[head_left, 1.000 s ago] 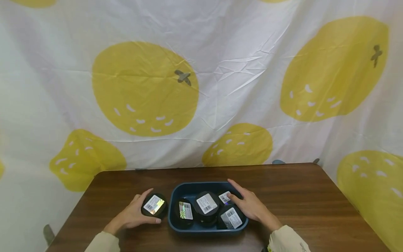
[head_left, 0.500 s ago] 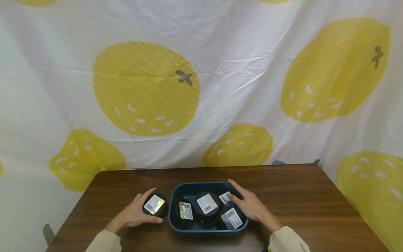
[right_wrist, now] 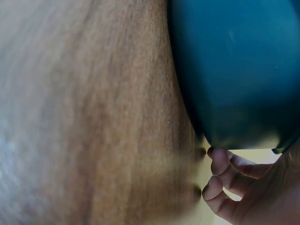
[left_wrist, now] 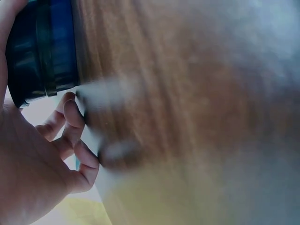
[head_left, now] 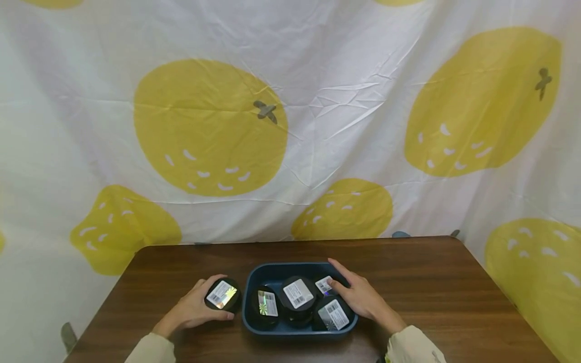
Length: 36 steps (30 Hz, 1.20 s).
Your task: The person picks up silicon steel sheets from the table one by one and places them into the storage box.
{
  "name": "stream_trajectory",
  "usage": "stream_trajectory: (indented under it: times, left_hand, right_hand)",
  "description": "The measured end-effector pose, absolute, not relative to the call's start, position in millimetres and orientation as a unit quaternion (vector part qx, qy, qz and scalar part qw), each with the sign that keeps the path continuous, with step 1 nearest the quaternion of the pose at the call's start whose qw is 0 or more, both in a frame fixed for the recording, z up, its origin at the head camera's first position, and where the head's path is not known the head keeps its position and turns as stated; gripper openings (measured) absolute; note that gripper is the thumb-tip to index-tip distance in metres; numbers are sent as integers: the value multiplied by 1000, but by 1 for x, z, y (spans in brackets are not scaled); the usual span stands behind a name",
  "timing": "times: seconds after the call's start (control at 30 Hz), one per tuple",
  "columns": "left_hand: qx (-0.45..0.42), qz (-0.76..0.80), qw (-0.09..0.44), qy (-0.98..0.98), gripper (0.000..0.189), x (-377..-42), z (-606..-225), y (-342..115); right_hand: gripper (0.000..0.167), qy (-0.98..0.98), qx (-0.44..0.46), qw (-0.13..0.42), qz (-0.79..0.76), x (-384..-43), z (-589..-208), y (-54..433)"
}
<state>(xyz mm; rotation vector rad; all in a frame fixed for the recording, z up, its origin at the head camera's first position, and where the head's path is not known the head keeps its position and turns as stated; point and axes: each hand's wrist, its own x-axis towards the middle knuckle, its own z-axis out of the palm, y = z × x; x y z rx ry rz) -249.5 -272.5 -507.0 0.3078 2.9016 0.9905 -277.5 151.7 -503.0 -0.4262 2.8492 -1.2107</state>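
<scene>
A round black jar [head_left: 221, 294] with a white label and a shiny sticker on top stands on the table, left of a blue bin [head_left: 256, 330]. My left hand [head_left: 196, 305] grips that jar, thumb at its near side and fingers round its far side. In the left wrist view, the glossy side of the jar [left_wrist: 42, 51] shows above curled fingers. At the bin's right end, my right hand [head_left: 360, 297] holds the rim, its thumb reaching inside over a labelled jar [head_left: 324, 285]. Fingers [right_wrist: 219, 161] bend against the bin's outer wall [right_wrist: 234, 70] in the right wrist view.
Several more black jars, such as a stacked one [head_left: 298, 293] in the middle and one on its left [head_left: 265, 305], fill most of the bin. Brown wood-grain table [head_left: 436, 282] surrounds it. Behind hangs a white curtain [head_left: 327, 126] with a yellow fruit print.
The fingers of my left hand have closed in round the jar's far side, and the hand has shifted slightly right. My right hand and the bin have not moved.
</scene>
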Motion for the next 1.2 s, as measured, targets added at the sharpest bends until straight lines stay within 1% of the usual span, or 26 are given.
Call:
stream_trajectory:
  times: [0.57,0.9,1.03,1.2]
  left_hand:
    - [96,299,10,949,97,-247,-509,-271]
    - [140,349,-8,927,92,-250,-511,-273]
    - [148,378,-4,914,90,-250,-512,-275]
    - [117,388,10,914,91,-249,-508,-279]
  right_hand:
    - [57,909,-133,13,-394,-279,-503,151]
    - [59,910,-134,15,-393,-279,-501,152]
    - [59,911,-138,12,-389,-279,-502,152]
    - [60,912,-140,15,-385,-278,-501,152]
